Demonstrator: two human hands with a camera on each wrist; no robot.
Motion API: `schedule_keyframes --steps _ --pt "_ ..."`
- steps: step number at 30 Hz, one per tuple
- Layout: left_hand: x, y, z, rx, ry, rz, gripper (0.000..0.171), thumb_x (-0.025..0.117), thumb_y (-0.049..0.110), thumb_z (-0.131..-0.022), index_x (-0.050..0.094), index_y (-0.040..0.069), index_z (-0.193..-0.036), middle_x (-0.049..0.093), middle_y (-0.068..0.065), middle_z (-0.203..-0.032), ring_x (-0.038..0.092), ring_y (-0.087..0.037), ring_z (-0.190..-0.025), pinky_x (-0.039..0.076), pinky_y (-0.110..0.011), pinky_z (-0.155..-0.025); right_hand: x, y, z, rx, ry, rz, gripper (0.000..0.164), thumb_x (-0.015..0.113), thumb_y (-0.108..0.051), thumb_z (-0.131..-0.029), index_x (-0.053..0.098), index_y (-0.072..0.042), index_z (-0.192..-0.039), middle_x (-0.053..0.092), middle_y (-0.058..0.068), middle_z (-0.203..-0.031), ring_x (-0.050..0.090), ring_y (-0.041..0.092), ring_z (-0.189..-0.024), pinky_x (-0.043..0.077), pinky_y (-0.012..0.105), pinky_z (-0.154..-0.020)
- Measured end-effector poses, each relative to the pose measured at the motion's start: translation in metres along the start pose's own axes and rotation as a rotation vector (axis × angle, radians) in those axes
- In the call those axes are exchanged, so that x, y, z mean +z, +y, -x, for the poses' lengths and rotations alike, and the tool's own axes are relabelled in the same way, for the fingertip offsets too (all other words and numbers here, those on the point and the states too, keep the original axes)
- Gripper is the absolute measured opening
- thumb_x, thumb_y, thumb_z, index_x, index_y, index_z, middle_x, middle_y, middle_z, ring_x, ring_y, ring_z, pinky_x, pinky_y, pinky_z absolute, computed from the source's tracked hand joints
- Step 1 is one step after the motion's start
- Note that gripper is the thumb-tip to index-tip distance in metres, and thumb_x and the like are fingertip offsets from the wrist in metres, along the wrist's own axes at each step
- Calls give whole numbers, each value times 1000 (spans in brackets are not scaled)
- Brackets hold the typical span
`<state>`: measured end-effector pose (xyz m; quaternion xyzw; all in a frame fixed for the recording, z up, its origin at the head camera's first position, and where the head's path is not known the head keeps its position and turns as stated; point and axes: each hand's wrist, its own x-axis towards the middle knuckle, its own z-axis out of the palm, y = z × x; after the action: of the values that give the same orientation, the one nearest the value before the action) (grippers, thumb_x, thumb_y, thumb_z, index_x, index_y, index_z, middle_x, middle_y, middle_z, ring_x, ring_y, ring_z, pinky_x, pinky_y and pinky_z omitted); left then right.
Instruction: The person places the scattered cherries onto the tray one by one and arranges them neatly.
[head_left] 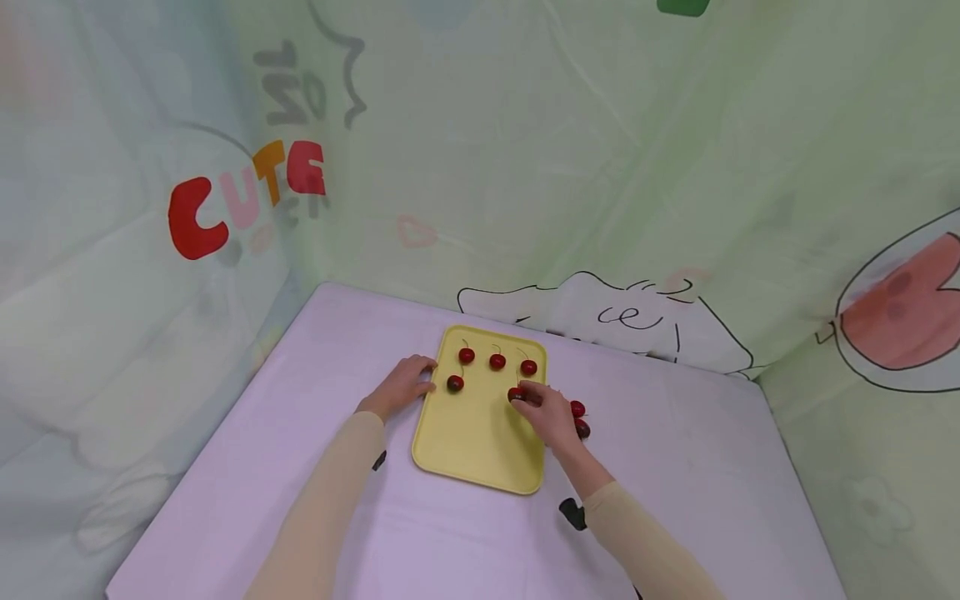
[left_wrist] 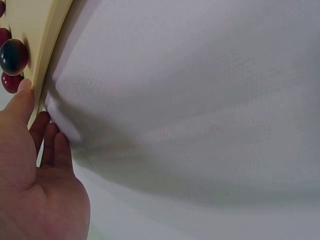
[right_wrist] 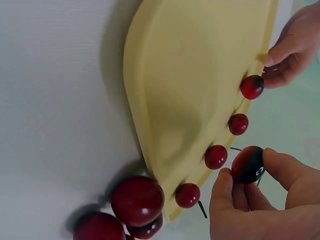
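Note:
The yellow tray (head_left: 474,442) lies on the table, with several red cherries, such as this cherry (head_left: 497,362), on its far part. My left hand (head_left: 401,387) grips the tray's left edge: in the left wrist view the thumb lies over the rim and the fingers are outside it. Over the tray's right side, my right hand (head_left: 553,418) pinches a dark red cherry (right_wrist: 248,165) between thumb and fingertips. A darker cherry (head_left: 455,383) sits on the tray near my left hand.
Beside the tray's right edge, loose cherries (head_left: 577,408) lie on the pale purple tablecloth (head_left: 660,467), partly behind my right hand. Printed curtains (head_left: 480,167) stand close along the table's far side and flanks.

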<state>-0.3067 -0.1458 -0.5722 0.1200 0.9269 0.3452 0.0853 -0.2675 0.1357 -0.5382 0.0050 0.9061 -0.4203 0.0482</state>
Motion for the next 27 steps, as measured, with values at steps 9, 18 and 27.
schedule_keyframes --steps 9,18,27 --pt "0 0 -1 -16 -6 -3 46 62 17 -97 49 3 -139 50 -12 -139 41 -28 -134 30 -40 -115 22 2 -18 10 -30 27 42 72 -18 -90 63 -4 -129 65 15 -121 60 27 -108 51 42 -95" --pt "2 0 -2 -11 0 -6 45 62 17 -97 49 3 -138 50 -13 -138 41 -28 -133 30 -40 -115 37 -8 -24 -59 1 92 41 72 -13 -87 64 1 -125 67 18 -118 61 31 -107 49 45 -97" --pt "1 2 0 -23 -5 -8 45 62 17 -97 50 3 -138 50 -12 -138 42 -28 -133 31 -40 -115 43 -8 -29 -45 15 102 41 72 -14 -87 65 0 -125 67 17 -116 60 27 -100 51 44 -94"
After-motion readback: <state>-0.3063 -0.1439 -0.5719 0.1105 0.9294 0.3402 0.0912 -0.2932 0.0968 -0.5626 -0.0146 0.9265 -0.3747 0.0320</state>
